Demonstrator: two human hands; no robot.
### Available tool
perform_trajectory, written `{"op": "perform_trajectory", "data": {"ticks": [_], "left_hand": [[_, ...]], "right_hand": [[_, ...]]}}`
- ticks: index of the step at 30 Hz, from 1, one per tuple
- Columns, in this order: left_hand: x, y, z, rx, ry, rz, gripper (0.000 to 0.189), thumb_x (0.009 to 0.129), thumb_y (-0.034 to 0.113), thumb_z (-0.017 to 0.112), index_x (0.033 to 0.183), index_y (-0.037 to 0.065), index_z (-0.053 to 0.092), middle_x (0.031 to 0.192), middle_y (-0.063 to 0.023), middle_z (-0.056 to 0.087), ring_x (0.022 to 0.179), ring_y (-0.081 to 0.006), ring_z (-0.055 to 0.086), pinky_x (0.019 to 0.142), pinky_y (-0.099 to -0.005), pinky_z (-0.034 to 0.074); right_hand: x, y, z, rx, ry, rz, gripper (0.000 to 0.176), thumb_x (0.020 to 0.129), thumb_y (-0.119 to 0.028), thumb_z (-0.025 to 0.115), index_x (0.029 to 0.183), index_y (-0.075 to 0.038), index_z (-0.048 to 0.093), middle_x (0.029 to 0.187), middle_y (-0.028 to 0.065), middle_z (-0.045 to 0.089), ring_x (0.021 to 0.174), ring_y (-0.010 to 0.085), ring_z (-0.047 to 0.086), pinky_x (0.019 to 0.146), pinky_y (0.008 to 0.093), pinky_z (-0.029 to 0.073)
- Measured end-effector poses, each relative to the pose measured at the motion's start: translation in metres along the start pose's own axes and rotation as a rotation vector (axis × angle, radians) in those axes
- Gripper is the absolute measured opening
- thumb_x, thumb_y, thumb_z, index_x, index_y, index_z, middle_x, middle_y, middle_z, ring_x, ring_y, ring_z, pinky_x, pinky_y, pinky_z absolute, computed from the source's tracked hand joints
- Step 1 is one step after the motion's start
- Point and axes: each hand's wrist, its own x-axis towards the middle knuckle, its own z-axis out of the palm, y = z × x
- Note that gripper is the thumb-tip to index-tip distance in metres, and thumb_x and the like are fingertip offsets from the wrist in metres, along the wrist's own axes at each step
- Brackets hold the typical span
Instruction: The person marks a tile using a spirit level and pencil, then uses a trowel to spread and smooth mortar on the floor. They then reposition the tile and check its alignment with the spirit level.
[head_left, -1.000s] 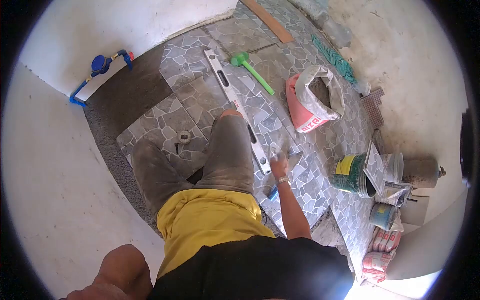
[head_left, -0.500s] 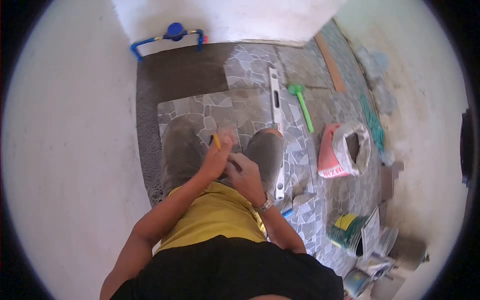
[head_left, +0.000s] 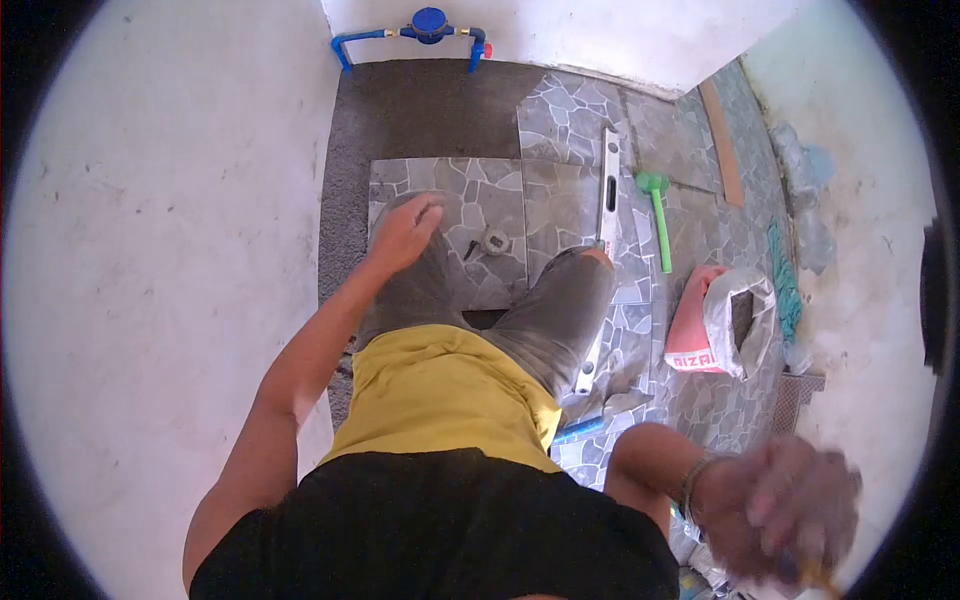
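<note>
My left hand (head_left: 405, 232) rests flat on my left knee with its fingers apart and nothing in it. Just beyond it, a small round tape measure (head_left: 495, 240) and a short dark stick (head_left: 470, 250) lie on a stone-pattern floor tile (head_left: 440, 185). My right hand (head_left: 780, 515) is raised close to the camera at the lower right. It is blurred, with fingers curled around a thin yellow pencil (head_left: 815, 575) whose tip shows below it. A watch or band sits on that wrist.
A long spirit level (head_left: 606, 195) lies on the tiles past my right knee, with a green mallet (head_left: 656, 205) beside it. An open pink and white bag (head_left: 718, 325) stands at the right. A blue water meter pipe (head_left: 430, 25) runs along the far wall above dark mortar (head_left: 420, 110).
My hands have parted from in front of my knees. The left one dropped onto my left knee. The right one swung back to the lower right with the yellow pencil. The view shifted left.
</note>
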Motion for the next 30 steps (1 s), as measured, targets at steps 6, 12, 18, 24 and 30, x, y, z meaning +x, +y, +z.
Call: {"op": "perform_trajectory", "data": {"ticks": [6,12,18,24,30], "left_hand": [[-0.023,-0.043,0.014,0.402,0.01,0.084,0.024,0.092,0.024,0.058,0.103,0.007,0.07,0.102,-0.0161,0.068,0.099,-0.0361,0.063,0.087,-0.0453,0.047],[-0.022,-0.047,0.014,0.341,0.056,0.065,0.021,0.091,0.022,0.059,0.101,0.008,0.07,0.098,-0.0152,0.067,0.095,-0.0362,0.063,0.085,-0.0449,0.048],[-0.018,-0.054,0.022,0.34,-0.015,0.009,0.023,0.091,0.024,0.059,0.103,0.008,0.07,0.101,-0.014,0.067,0.098,-0.0355,0.062,0.087,-0.0457,0.045],[-0.022,-0.054,0.017,0.349,0.044,0.061,0.021,0.091,0.023,0.059,0.103,0.009,0.07,0.1,-0.0138,0.067,0.096,-0.0357,0.063,0.084,-0.0462,0.047],[-0.023,-0.056,0.021,0.355,0.053,0.055,0.019,0.091,0.021,0.06,0.101,0.008,0.071,0.1,-0.0146,0.067,0.095,-0.0364,0.063,0.083,-0.0462,0.048]], "right_hand": [[0.016,0.018,0.033,0.079,-0.244,-0.138,0.015,0.089,-0.019,0.067,0.103,-0.015,0.063,0.092,0.0007,0.062,0.07,0.0123,0.058,0.065,0.0287,0.05],[0.018,0.017,0.032,0.214,-0.329,-0.044,0.025,0.085,-0.013,0.073,0.109,-0.013,0.066,0.092,0.0016,0.065,0.072,0.0125,0.061,0.067,0.0291,0.051],[0.037,0.03,0.053,0.585,-0.15,-0.305,0.027,0.084,-0.002,0.072,0.109,-0.013,0.069,0.089,-0.0016,0.072,0.073,0.0088,0.064,0.067,0.0243,0.05],[0.036,0.031,0.049,0.686,-0.165,-0.282,0.028,0.083,-0.003,0.073,0.109,-0.013,0.069,0.088,-0.0014,0.072,0.075,0.0099,0.064,0.07,0.0231,0.051],[0.047,0.037,0.051,0.491,0.098,-0.738,0.027,0.083,-0.008,0.073,0.109,-0.011,0.069,0.092,0.0005,0.073,0.08,0.0106,0.065,0.075,0.024,0.052]]}}
